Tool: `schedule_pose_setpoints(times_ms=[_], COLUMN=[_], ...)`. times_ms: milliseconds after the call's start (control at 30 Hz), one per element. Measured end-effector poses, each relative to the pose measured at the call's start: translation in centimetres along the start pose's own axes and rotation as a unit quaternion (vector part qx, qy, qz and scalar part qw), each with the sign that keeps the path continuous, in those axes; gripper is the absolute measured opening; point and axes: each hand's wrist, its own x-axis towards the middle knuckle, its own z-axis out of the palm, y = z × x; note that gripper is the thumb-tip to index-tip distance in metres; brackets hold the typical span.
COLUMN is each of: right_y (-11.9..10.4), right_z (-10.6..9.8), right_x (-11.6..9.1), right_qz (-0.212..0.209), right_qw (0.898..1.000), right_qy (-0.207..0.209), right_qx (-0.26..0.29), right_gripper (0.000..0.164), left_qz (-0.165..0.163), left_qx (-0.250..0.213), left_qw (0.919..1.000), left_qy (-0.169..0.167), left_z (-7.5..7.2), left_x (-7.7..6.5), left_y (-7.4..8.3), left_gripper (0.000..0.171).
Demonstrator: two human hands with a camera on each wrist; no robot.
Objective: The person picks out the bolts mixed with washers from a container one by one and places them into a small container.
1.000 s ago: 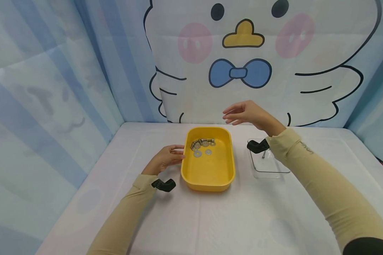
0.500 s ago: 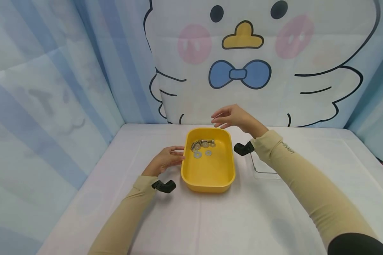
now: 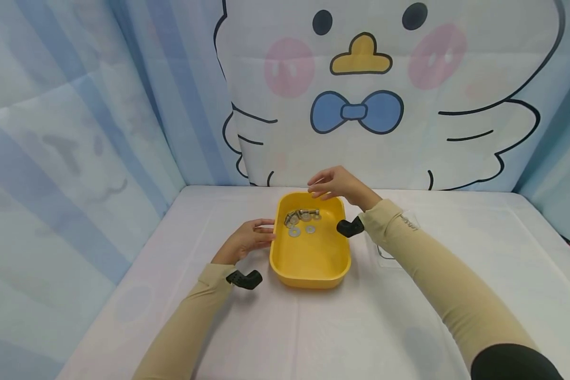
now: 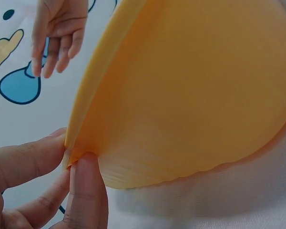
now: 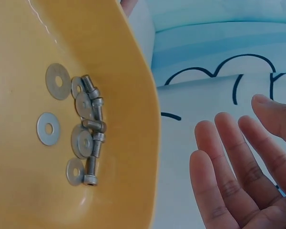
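A yellow plastic tray [image 3: 310, 261] stands on the white table, with several flat washers [image 5: 43, 130] and socket head bolts [image 5: 91, 167] gathered toward its far end. My left hand [image 3: 248, 238] pinches the tray's left rim, thumb on one side and fingertips on the other, as the left wrist view shows. Over the tray's far end hovers my right hand [image 3: 333, 183], its fingers loosely bent and holding nothing. In the right wrist view those relaxed fingers [image 5: 238, 167] are apart from the tray wall.
A clear shallow box [image 3: 387, 259] sits right of the tray, mostly hidden under my right forearm. A curtain with a cartoon bird [image 3: 356, 153] hangs behind the table's far edge.
My right hand has moved left and down, from above the clear box's side to over the tray's far end. The left hand stays on the tray's rim, and the tray has not moved.
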Motion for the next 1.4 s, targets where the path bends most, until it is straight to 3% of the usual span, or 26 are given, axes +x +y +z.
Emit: schedule_pose_setpoints(times_ms=[300, 833, 1133, 1400], right_y=[0.7, 2.0, 2.7, 3.2], right_z=[1.8, 5.6, 6.6, 7.2], right_x=[0.8, 2.2, 2.8, 3.5], right_qz=[0.022, 0.084, 0.083, 0.110], right_qw=[0.999, 0.995, 0.995, 0.992], right_qy=[-0.007, -0.007, -0.017, -0.011], right_qx=[0.022, 0.059, 0.047, 0.051], right_gripper=[0.034, 0.032, 0.034, 0.034], left_qz=[0.014, 0.004, 0.010, 0.013], left_qx=[-0.012, -0.009, -0.006, -0.001], left_qw=[0.9997, 0.9999, 0.9999, 0.9998], left_qy=[-0.016, -0.005, -0.010, -0.012], left_z=[-0.2, -0.2, -0.1, -0.1], left_x=[-0.2, -0.3, -0.3, -0.4], left_y=[-0.2, 0.0, -0.2, -0.1], left_gripper=[0.050, 0.049, 0.050, 0.050])
